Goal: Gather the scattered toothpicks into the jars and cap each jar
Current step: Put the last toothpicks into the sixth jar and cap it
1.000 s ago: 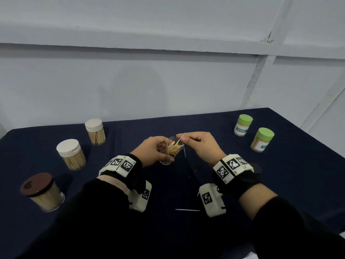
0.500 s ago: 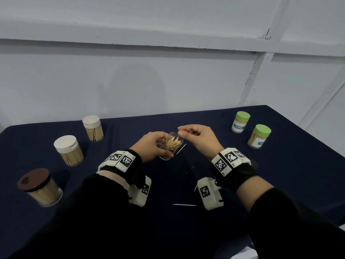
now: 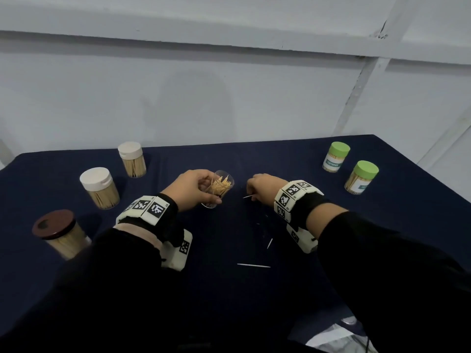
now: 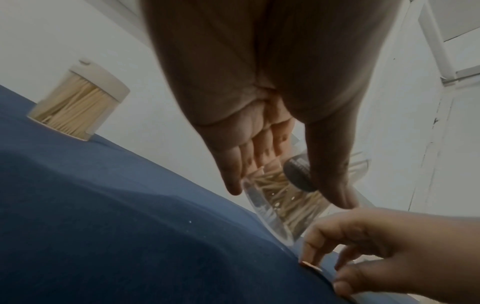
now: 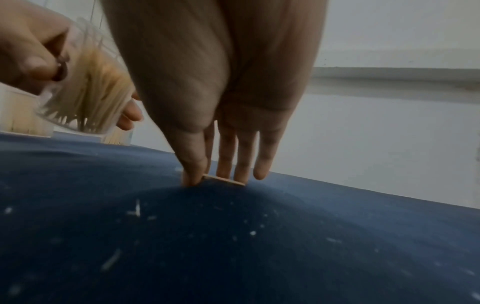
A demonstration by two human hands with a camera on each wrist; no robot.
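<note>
Now | left hand (image 3: pixel 193 191) grips open jar (image 3: pixel 221 186) | right hand (image 3: pixel 262 188) pinches toothpick (image 5: pixel 223 181)

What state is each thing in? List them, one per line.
Clear jar: uncapped, tilted, part full, held by left hand.
Right hand: fingers pinching a toothpick at the cloth.
Two loose toothpicks: lying flat on the cloth.
White-lidded jars: capped, upright.
Green-lidded jars: capped, upright.
Brown-lidded jar: capped, upright.
</note>
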